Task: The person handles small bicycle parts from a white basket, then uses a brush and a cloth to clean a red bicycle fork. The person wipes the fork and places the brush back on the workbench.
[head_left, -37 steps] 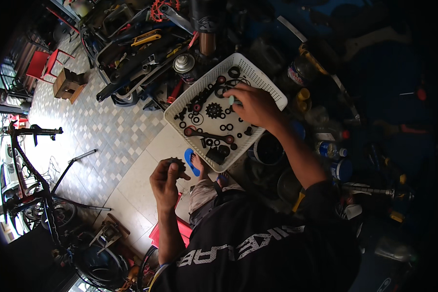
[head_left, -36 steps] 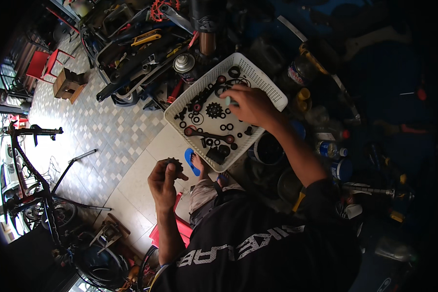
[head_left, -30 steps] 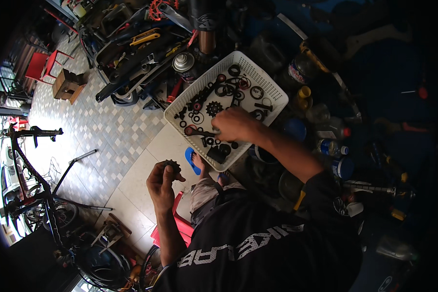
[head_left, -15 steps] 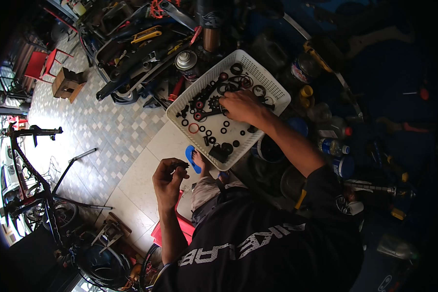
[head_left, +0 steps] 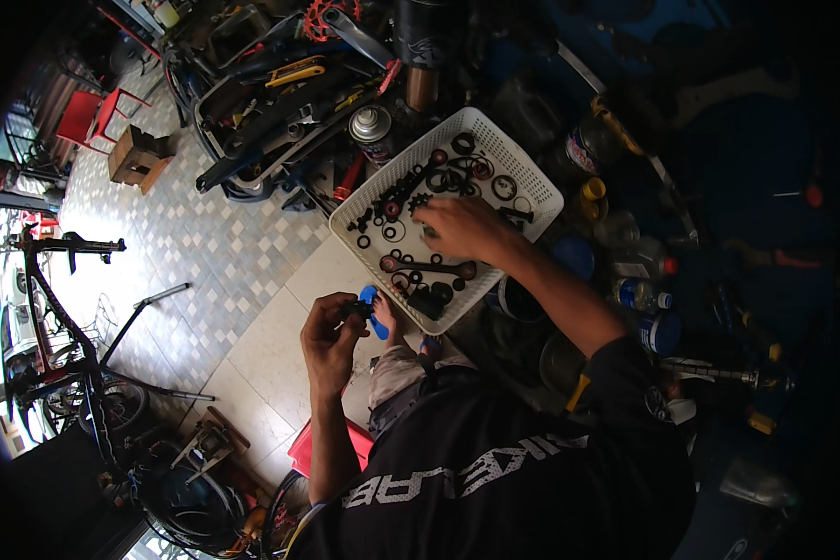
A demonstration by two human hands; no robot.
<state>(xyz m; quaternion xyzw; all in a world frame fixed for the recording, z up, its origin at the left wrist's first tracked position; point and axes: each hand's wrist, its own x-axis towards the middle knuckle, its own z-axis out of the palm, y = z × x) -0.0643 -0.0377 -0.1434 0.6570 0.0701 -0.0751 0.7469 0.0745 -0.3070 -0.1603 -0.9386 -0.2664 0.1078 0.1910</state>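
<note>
My left hand (head_left: 332, 341) is raised in front of the basket's near left side, its thumb and fingers pinched on a small dark part (head_left: 362, 308) whose kind I cannot make out. Inside the white plastic basket (head_left: 521, 146), my right hand (head_left: 462, 230) hovers low over loose parts. Its fingertips are blurred, so any hold is unclear. Just nearer than that hand lies a dark link arm (head_left: 429, 268) with reddish round ends. A second similar link arm (head_left: 413, 184) slants toward the far left. Several black rings, rubber seals and small bolts surround them.
A spray can (head_left: 371, 126) stands beyond the basket's left corner, beside a tray of tools (head_left: 261, 117). Bottles (head_left: 639, 294) and jars crowd the right. At left stand a bicycle frame (head_left: 84, 345) and a wooden block (head_left: 140, 156). A red stool (head_left: 301, 450) is under me.
The link arm by my right hand has shifted toward the basket's near side and lies apart from the fingers. My left hand still pinches its part. The view has shifted slightly.
</note>
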